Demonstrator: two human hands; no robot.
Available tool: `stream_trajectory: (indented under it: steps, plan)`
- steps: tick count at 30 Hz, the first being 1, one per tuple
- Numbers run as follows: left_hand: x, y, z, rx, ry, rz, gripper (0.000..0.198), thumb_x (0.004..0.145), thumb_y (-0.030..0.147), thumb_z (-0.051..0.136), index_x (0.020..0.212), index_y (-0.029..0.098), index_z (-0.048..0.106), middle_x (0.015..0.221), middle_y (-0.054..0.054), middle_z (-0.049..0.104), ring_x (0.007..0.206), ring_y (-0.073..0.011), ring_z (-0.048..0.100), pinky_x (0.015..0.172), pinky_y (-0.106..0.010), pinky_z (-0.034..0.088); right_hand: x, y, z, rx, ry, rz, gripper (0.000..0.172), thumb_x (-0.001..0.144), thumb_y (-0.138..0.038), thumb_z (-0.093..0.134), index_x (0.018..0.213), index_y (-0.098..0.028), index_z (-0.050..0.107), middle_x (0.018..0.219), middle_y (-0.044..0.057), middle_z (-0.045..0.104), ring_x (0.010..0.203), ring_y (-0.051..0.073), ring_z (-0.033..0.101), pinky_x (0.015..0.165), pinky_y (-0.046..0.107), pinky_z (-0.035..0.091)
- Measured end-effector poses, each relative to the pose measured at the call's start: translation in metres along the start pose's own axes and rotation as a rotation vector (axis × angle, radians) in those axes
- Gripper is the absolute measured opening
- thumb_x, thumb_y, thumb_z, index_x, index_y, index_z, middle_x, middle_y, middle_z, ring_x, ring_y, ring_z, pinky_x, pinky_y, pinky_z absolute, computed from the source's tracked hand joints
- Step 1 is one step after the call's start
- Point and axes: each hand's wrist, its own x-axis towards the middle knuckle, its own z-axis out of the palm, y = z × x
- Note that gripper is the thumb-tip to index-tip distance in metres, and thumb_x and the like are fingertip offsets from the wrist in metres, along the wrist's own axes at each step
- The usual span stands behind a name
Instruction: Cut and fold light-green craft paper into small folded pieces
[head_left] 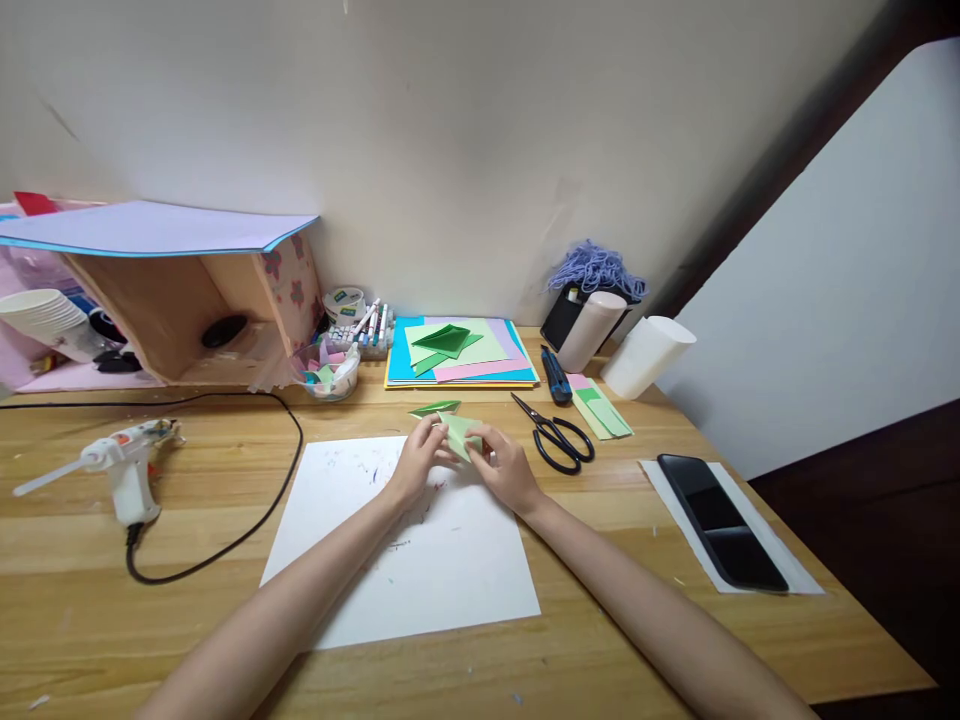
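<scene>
A light green folded paper [459, 436] is held between my two hands, above the top edge of a marked white sheet [420, 570]. My left hand [418, 455] pinches its left side with the fingers closed. On its right side my right hand [506, 468] grips it, thumb and fingertips together. Just behind my hands lies another green folded paper [435, 409], partly hidden. To the right of my right hand rest black-handled scissors [559, 437], blades pointing toward the back left.
A glue gun [131, 470] with a looping black cord lies left. At the back stand an open box [289, 290], a scrap tub [328, 372], stacked coloured paper [465, 372], a utility knife [556, 376] and paper rolls [649, 357]. A phone [721, 522] lies right.
</scene>
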Motion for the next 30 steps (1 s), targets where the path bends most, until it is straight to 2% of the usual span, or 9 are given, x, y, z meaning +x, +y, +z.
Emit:
stream_trajectory:
  steps: [2,5,10,13,17,20,22,26,30]
  plan:
    - [0.001,0.001,-0.002,0.002,-0.003,-0.004,0.032,0.074,0.036,0.051,0.099,0.015,0.055,0.084,-0.003,0.061,0.071,-0.0135,0.056,0.064,-0.024,0.046,-0.001,-0.002,-0.001,-0.041,-0.035,-0.052,0.013,0.084,-0.021,0.046,0.087,-0.022,0.059,0.074,0.002,0.053,0.061,0.013,0.048,0.062,0.025,0.040]
    - [0.003,0.004,-0.006,0.057,-0.001,-0.025,0.024,0.071,0.029,0.050,0.087,0.014,0.060,0.077,-0.001,0.062,0.069,-0.0130,0.054,0.062,-0.023,0.043,0.000,-0.001,-0.002,-0.026,-0.052,-0.080,0.021,0.084,-0.019,0.044,0.093,-0.022,0.063,0.073,0.003,0.051,0.062,0.013,0.047,0.061,0.025,0.040]
    - [0.007,0.007,-0.019,0.172,0.017,-0.100,0.031,0.068,0.039,0.060,0.081,0.010,0.062,0.070,-0.004,0.062,0.065,-0.0151,0.054,0.058,-0.023,0.040,0.003,0.003,-0.004,0.021,-0.153,-0.124,0.043,0.075,-0.004,0.039,0.106,-0.023,0.062,0.076,0.003,0.051,0.073,0.016,0.048,0.068,0.028,0.041]
    - [0.008,0.008,-0.026,0.163,-0.006,-0.145,0.036,0.064,0.044,0.064,0.079,0.010,0.062,0.068,-0.004,0.062,0.064,-0.0165,0.056,0.056,-0.024,0.041,0.004,0.003,-0.006,0.055,-0.181,-0.134,0.049,0.073,0.000,0.037,0.110,-0.024,0.059,0.083,0.004,0.056,0.081,0.018,0.049,0.076,0.032,0.041]
    - [0.008,0.009,-0.029,0.146,-0.036,-0.175,0.037,0.065,0.046,0.064,0.079,0.011,0.062,0.068,-0.004,0.062,0.061,-0.0151,0.056,0.053,-0.022,0.040,0.005,0.002,-0.007,0.110,-0.169,-0.115,0.039,0.073,-0.002,0.045,0.100,-0.025,0.062,0.089,0.003,0.060,0.088,0.018,0.051,0.080,0.033,0.041]
    - [0.009,0.009,-0.027,0.152,-0.073,-0.151,0.034,0.067,0.043,0.063,0.082,0.013,0.062,0.074,-0.003,0.063,0.064,-0.0136,0.055,0.056,-0.021,0.040,0.006,0.001,-0.006,0.117,-0.100,-0.059,0.015,0.075,-0.013,0.056,0.082,-0.023,0.065,0.081,0.003,0.059,0.085,0.019,0.052,0.077,0.032,0.042]
    - [0.009,0.008,-0.026,0.165,-0.090,-0.133,0.032,0.068,0.041,0.064,0.083,0.012,0.063,0.077,-0.003,0.063,0.066,-0.0130,0.056,0.058,-0.022,0.041,0.006,0.001,-0.006,0.148,-0.049,-0.001,0.004,0.075,-0.022,0.061,0.073,-0.021,0.064,0.086,0.004,0.057,0.087,0.019,0.053,0.079,0.032,0.042]
    - [0.007,0.010,-0.022,0.176,-0.139,-0.178,0.028,0.067,0.038,0.065,0.079,0.012,0.066,0.072,-0.004,0.064,0.064,-0.0126,0.056,0.063,-0.024,0.044,0.008,0.004,-0.004,0.327,-0.005,0.145,0.019,0.077,-0.031,0.058,0.063,-0.018,0.056,0.099,0.006,0.057,0.093,0.018,0.054,0.076,0.029,0.044]
    - [0.004,0.016,-0.020,0.182,-0.231,-0.206,0.031,0.070,0.040,0.062,0.078,0.011,0.068,0.072,-0.006,0.065,0.064,-0.0139,0.058,0.064,-0.026,0.046,0.011,0.010,0.000,0.486,-0.006,0.303,0.021,0.073,-0.034,0.062,0.064,-0.017,0.056,0.073,0.002,0.058,0.069,0.015,0.055,0.061,0.025,0.044]
